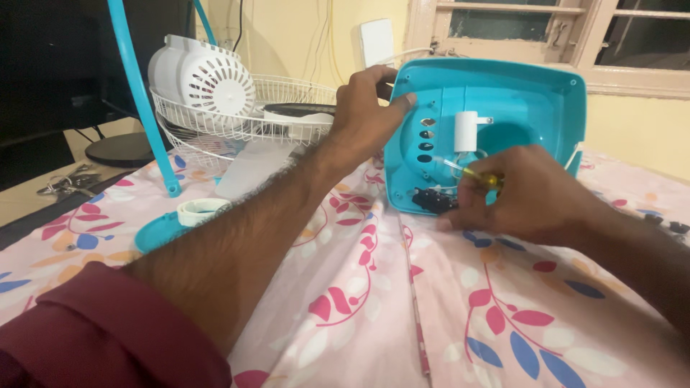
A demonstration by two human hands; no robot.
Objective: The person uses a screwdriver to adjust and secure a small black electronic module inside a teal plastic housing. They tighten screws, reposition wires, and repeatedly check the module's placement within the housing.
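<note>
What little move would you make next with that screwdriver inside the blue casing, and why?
Probably ease the screwdriver tip down onto the black part low in the turquoise fan base. The right hand already holds it angled inside, and the left hand grips the base's top edge, propping it upright.

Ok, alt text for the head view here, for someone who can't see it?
A person's left hand steadies an upturned turquoise fan base on a floral bedsheet, while the right hand works a yellow-handled screwdriver inside it. A white fan grille and motor housing sit behind, to the left.
</note>
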